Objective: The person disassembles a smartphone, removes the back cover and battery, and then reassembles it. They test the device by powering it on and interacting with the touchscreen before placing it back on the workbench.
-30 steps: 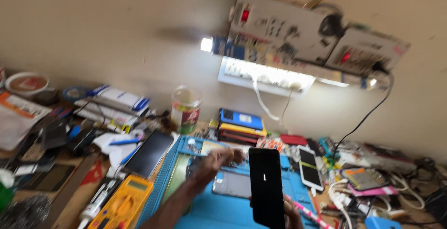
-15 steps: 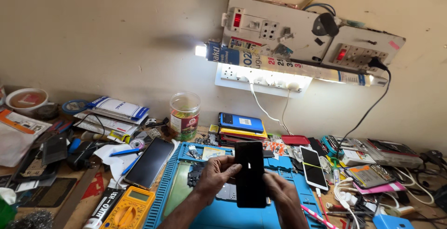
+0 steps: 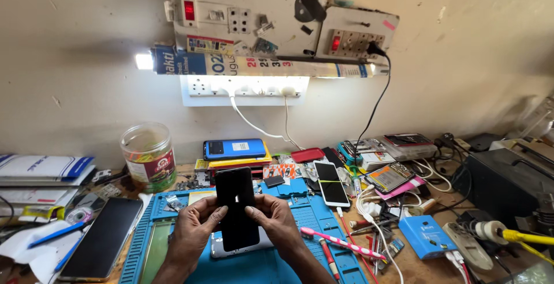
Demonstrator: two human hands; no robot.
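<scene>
phone [image 3: 236, 206]: black, dark screen with a small white mark
pose: upright, screen up
place: above the blue mat [image 3: 300, 258], between both thumbs

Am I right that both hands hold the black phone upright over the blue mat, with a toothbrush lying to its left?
Not quite. The head view shows the toothbrush lying to the right of the black phone. Both the left hand and right hand do hold it over the blue mat.
</scene>
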